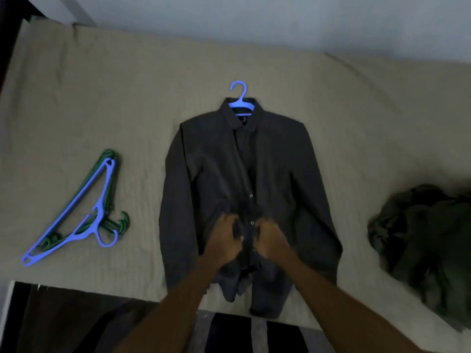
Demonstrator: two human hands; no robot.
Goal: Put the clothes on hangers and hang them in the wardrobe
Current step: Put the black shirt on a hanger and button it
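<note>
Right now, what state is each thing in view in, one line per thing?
Dark shirt: laid flat on the bed, front up, partly buttoned.
Blue hanger: inside the shirt's collar, hook sticking out.
Left hand: pinching the shirt's front edge.
Right hand: pinching the opposite front edge.
Spare hangers: stacked blue on green, lying unused.
Green clothes: crumpled in a heap, not yet hung.

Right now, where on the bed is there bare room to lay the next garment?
Bare sheet lies between the spare hangers and the shirt, between shirt and green pile, and along the far edge beyond the hook. The near middle is crowded: both hands grip the shirt front.
</note>
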